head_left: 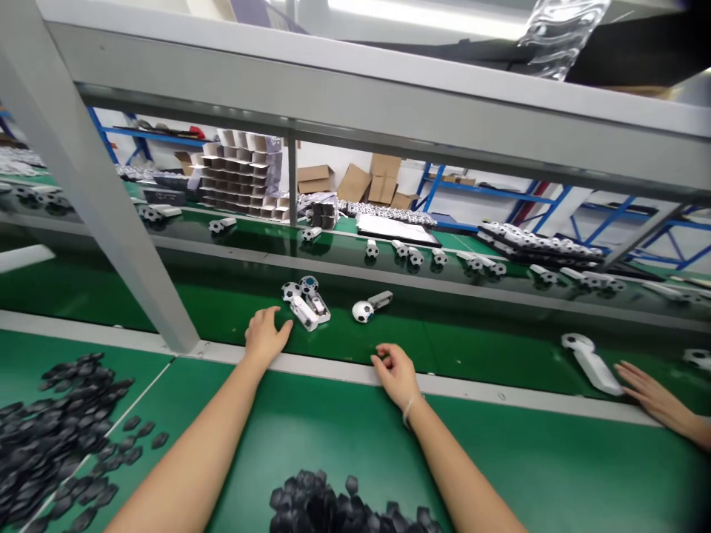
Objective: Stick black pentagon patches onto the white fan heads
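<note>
My left hand rests at the near edge of the green conveyor, fingers apart and holding nothing. Just beyond its fingertips lie two white pieces side by side, a closed-looking one and one showing its inside, each with a soccer-ball-patterned round end. My right hand is over the metal rail with its fingers curled and apart, nothing visible between them. Beyond it, a single white piece with a ball end lies on the belt. Dark pentagon-like pieces are heaped on the green table between my forearms.
Another person's hand is beside a white ball-ended piece at the right. More dark pieces cover the left table. A metal post and overhead beam frame the belt. Stacked boxes stand behind.
</note>
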`<state>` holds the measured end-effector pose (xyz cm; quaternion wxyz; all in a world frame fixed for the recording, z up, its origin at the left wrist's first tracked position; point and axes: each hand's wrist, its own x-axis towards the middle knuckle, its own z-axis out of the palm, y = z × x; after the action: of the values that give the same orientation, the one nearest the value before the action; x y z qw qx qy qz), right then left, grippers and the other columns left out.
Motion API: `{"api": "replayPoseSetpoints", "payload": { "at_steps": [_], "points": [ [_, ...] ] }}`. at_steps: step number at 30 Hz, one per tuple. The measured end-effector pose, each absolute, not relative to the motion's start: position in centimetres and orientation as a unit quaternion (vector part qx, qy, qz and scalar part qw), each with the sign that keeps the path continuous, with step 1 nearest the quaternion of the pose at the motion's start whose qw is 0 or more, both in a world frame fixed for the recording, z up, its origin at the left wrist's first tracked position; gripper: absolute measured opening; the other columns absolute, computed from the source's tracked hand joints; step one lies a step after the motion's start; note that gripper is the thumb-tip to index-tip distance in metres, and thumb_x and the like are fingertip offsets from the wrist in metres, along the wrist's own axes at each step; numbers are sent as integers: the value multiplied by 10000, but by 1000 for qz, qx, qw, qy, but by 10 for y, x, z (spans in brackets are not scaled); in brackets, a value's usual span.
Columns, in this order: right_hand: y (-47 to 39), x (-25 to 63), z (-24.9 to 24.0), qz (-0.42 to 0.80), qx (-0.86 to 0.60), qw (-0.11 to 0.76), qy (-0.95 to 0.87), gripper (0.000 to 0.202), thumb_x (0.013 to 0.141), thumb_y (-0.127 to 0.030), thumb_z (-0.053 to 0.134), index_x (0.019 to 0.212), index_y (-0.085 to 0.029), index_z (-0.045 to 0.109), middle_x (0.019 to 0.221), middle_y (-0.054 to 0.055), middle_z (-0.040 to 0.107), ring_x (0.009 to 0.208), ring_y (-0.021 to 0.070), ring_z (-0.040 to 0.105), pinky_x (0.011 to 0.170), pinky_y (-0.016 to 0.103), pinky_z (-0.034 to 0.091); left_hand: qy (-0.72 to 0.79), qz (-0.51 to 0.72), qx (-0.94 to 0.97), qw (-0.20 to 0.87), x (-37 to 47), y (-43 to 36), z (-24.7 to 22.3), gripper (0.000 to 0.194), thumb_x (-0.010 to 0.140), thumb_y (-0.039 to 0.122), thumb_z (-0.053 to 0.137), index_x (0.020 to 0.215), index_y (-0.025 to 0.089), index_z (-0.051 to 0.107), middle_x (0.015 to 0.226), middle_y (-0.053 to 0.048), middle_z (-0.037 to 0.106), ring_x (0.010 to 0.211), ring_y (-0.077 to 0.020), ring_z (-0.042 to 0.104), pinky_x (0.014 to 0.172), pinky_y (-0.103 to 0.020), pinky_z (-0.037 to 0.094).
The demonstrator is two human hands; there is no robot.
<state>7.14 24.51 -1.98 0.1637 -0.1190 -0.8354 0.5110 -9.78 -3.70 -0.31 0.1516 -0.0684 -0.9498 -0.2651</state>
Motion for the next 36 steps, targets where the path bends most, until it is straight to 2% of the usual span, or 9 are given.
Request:
{"api": "replayPoseSetpoints", "payload": {
  "at_steps": [3, 6, 11, 16, 21, 23, 28, 33, 36],
  "points": [
    [250, 27, -16, 396, -125, 220, -883, 548, 780, -405, 617, 1273, -200, 495, 1302, 147, 450, 814, 208, 597, 805, 403, 481, -948, -261, -78, 163, -96, -38, -5, 456, 839, 464, 512, 1224, 221, 528, 1209, -123, 537, 1129, -326, 494, 914, -468, 429],
    [245, -12, -12, 308, -121, 246, -911, 632, 761, -318, 633, 1359, -248, 439, 1434, 143, 325, 1078, 309, 531, 864, 429, 443, -945, -260, -91, 177, -94, -40, -5, 430, 841, 436, 519, 1208, 213, 539, 1188, -123, 543, 1099, -318, 510, 900, -459, 434],
    [238, -39, -11, 221, -122, 261, -932, 493, 782, -175, 549, 1270, -234, 511, 1386, 133, 402, 1050, 283, 539, 845, 383, 430, -928, -260, -170, 206, -81, -32, 4, 395, 869, 376, 491, 1217, 194, 534, 1211, -134, 530, 1137, -319, 483, 945, -467, 397],
    [238, -18, 3, 186, -128, 282, -932, 478, 722, -224, 601, 1182, -119, 521, 1177, 178, 527, 1008, 325, 534, 878, 458, 409, -885, -263, -338, 183, -50, -4, 15, 347, 875, 341, 487, 1198, 231, 549, 1184, -82, 557, 1135, -251, 502, 983, -394, 390],
    [198, 39, 24, 218, -87, 271, -933, 587, 769, -297, 600, 1287, -71, 440, 1216, 219, 509, 1116, 351, 488, 936, 493, 396, -848, -277, -438, 115, -18, 21, 12, 761, 735, 477, 652, 1402, 253, 363, 1306, -77, 493, 1086, -247, 551, 882, -347, 470],
    [181, 67, 33, 253, -46, 237, -937, 502, 808, -336, 605, 1243, -108, 502, 1184, 175, 559, 1100, 294, 525, 935, 416, 433, -838, -286, -456, 86, -10, 25, 10, 808, 739, 469, 646, 1439, 255, 303, 1303, -77, 497, 1086, -248, 557, 865, -343, 476],
    [177, 133, 48, 389, 65, 85, -915, 123, 842, -243, 619, 921, -205, 705, 1158, 62, 645, 850, 153, 644, 731, 244, 515, -823, -278, -493, 43, 1, 23, 13, 462, 786, 440, 598, 1216, 279, 552, 1061, -28, 597, 939, -202, 595, 811, -304, 472],
    [186, 161, 35, 448, 153, -114, -873, 150, 751, -201, 737, 897, -183, 764, 873, 38, 689, 690, 136, 623, 650, 227, 488, -794, -231, -557, 74, 16, 21, 21, 435, 745, 373, 630, 1165, 263, 600, 1136, -53, 577, 984, -228, 532, 834, -333, 452],
    [183, 159, 28, 393, 193, -151, -886, 283, 699, -196, 790, 980, -183, 759, 886, 33, 678, 648, 116, 593, 627, 211, 465, -772, -192, -600, 90, 29, 18, 25, 377, 792, 332, 594, 1164, 276, 611, 1215, -53, 567, 1048, -255, 489, 878, -374, 432]
  ]
}}
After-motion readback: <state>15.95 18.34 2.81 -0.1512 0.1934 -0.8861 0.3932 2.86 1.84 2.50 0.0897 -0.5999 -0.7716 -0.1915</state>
